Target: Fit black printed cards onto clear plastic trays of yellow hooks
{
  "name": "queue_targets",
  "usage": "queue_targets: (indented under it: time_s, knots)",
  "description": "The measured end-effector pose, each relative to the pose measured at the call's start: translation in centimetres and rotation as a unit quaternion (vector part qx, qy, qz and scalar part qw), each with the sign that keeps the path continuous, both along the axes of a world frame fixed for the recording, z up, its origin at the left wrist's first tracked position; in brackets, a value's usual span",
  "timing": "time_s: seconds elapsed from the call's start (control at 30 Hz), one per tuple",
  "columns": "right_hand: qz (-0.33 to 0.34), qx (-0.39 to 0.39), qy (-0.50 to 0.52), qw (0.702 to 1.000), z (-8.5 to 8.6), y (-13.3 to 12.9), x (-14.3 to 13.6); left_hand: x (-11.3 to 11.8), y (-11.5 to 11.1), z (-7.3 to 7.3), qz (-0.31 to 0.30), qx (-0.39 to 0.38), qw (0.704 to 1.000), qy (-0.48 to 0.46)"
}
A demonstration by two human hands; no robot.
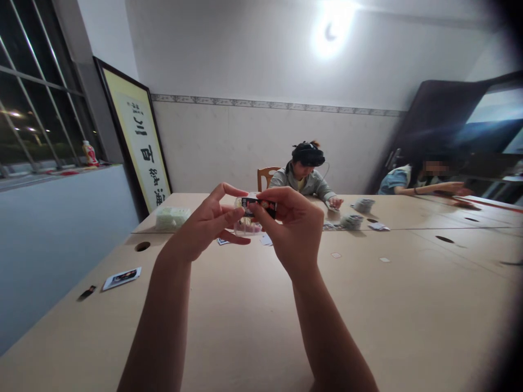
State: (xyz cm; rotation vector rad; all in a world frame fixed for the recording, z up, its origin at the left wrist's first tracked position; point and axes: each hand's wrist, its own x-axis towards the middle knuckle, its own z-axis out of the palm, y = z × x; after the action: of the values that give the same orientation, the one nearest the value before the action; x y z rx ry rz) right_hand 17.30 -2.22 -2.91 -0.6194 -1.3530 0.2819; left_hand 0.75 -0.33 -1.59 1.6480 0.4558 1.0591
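Above the middle of the table, my left hand [202,226] is closed around the side of a small clear plastic box [249,227]. Pale and pinkish contents show through its wall, too small to name. My right hand [298,231] pinches a small black label [267,206] with printed pictures and light lettering between thumb and fingers. The label lies across the upper front of the box; whether it is fully stuck down I cannot tell. My left thumb touches the label's left end.
On the table [237,326] are a stack of clear boxes [171,218], a printed sheet [122,277], a black label piece [87,293], stacked packs [352,221] and paper slips [378,226]. Two people [304,174] sit beyond. A cable hole [143,246] is at left.
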Motion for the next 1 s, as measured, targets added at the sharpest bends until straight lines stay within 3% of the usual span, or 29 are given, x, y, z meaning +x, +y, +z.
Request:
queue_targets:
  time_s: [0.33, 1.0]
  knots:
    - [-0.069, 0.026, -0.046, 0.996, -0.1, -0.6, -0.1, -0.2, -0.2, -0.2, -0.029, 0.011, 0.999, -0.021]
    - [-0.037, 0.075, -0.019, 0.996, 0.2, -2.6, -0.3, 0.1, -2.5, 0.4, -0.025, 0.039, 0.998, -0.036]
